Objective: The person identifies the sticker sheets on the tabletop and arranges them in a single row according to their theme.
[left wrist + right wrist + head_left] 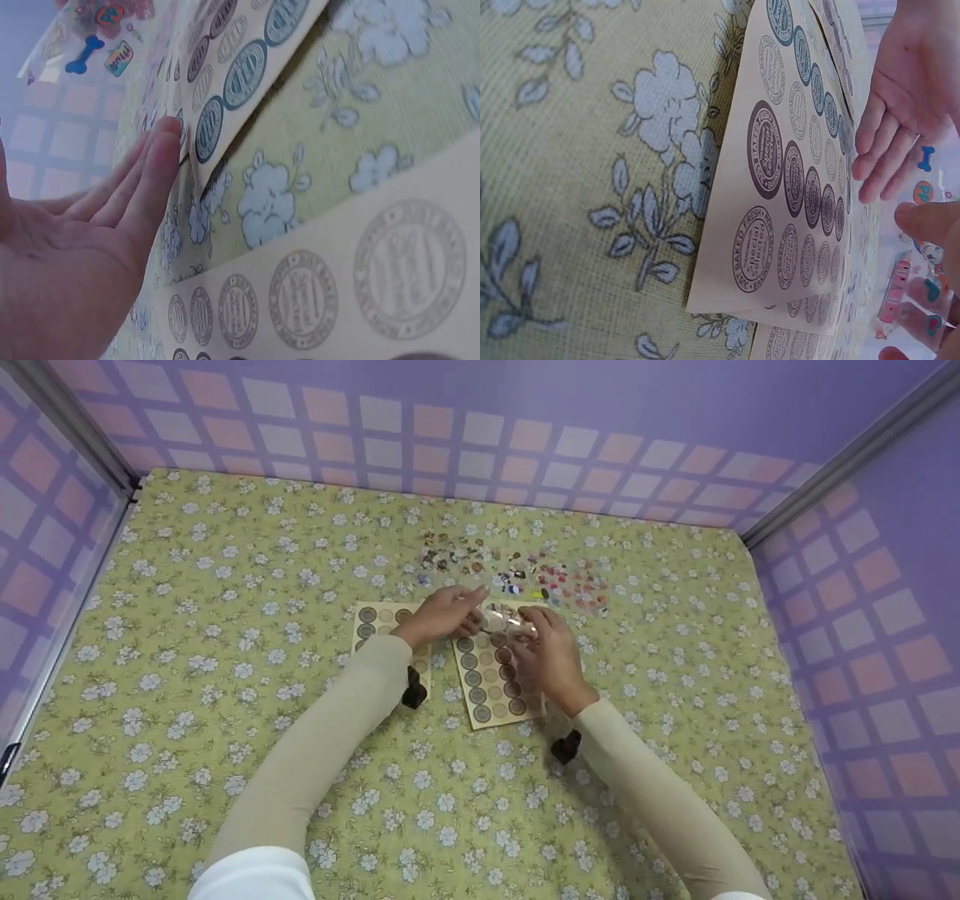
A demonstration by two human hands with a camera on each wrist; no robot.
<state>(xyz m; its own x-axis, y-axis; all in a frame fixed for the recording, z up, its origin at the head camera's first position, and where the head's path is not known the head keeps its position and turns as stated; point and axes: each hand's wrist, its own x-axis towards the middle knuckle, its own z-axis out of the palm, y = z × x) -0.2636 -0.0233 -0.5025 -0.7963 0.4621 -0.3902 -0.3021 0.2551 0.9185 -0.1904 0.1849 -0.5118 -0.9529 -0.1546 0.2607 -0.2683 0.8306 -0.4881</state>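
Note:
My right hand pinches a clear sheet of small colourful stickers; a blue bone shape shows on this sheet in the left wrist view. The sheet is tilted up above a cream sheet of round label stickers. Beside the clear sheet, my left hand is raised with its fingers extended, palm showing in its wrist view. Whether its thumb touches the clear sheet I cannot tell. Partly under the left forearm lies another cream sheet of round labels.
Beyond the hands, transparent sticker sheets with brown, red and pink pieces lie spread on the flowered cloth. Purple checked panels enclose the table at the back and both sides. Black wrist cameras sit under the forearms.

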